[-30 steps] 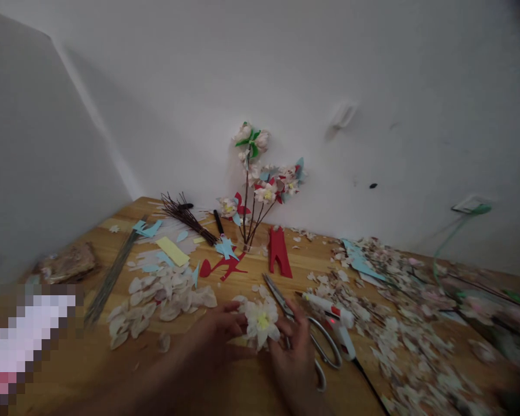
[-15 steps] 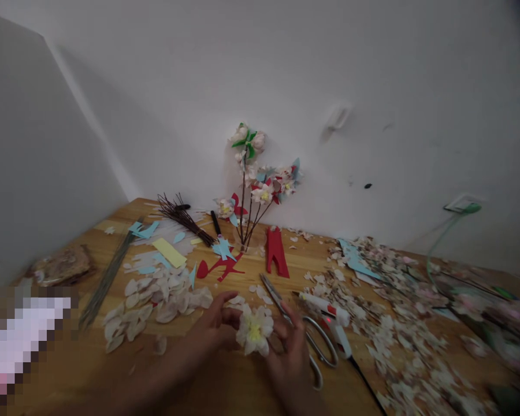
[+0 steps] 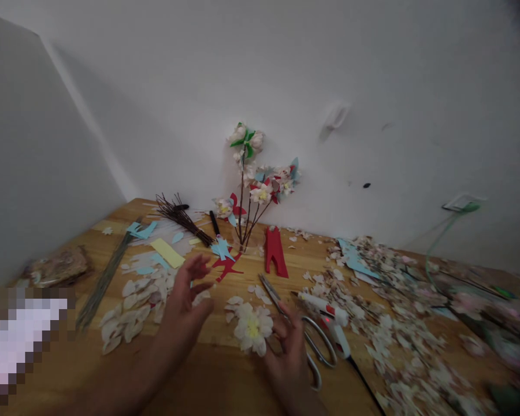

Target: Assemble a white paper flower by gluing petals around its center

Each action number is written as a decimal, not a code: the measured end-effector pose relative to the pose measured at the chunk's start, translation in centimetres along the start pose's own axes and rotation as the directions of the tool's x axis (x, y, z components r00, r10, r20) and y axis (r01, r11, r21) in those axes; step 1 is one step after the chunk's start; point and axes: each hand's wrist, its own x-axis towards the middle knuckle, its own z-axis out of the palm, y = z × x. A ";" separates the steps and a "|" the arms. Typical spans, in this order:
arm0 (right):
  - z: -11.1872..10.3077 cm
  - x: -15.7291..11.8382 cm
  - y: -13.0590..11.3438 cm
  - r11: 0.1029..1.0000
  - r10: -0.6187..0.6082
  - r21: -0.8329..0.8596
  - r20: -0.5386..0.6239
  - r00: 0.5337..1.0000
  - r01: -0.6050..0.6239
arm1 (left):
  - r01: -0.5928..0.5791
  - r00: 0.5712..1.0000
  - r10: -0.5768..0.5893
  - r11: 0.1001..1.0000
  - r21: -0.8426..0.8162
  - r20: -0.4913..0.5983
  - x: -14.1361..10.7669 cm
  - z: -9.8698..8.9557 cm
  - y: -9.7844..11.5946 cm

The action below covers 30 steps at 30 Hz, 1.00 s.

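My right hand is closed on a white artificial flower with a yellow centre, held facing up above the table. The part in my fingers is hidden behind the petals. To the left, my left hand is open and holds nothing, its fingers apart and curved. It hovers beside a pile of loose white petals, partly covering it. Several more petals lie just behind the flower. Scissors with metal handles lie beside my right hand, partly hidden by it, their blades pointing away.
A glue gun with a red light lies right of the scissors, its cord running forward. Flowers on brown stems stand against the wall. Red cut material, a stem bundle, thin wires and scattered petals cover parts of the table.
My left hand has left the flower and moved left and away from me, its fingers spreading. The flower stays in my right hand, nearly in the same place.
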 end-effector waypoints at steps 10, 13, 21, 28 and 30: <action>0.7 -0.7 -0.2 0.993 -0.016 0.117 -0.007 1.000 0.017 | 0.181 0.981 -0.184 0.983 0.040 0.068 0.6 0.0 -0.4; 1.0 -0.9 -0.8 0.988 0.043 0.146 -0.010 0.999 -0.042 | 0.219 0.958 -0.229 0.973 0.077 0.172 0.2 0.1 -1.5; 1.7 -0.8 -0.9 0.934 0.216 0.248 0.178 0.960 -0.256 | 0.537 0.785 -0.473 0.842 -0.059 0.399 -0.2 -1.5 -4.2; 1.6 -0.8 -1.2 0.934 0.226 0.227 0.219 0.949 -0.274 | 0.479 0.817 -0.418 0.876 -0.063 0.398 -0.3 -2.2 -5.4; 1.4 -0.8 -1.4 0.944 0.213 0.193 0.265 0.940 -0.269 | 0.456 0.833 -0.405 0.888 -0.054 0.378 -0.3 -2.1 -5.4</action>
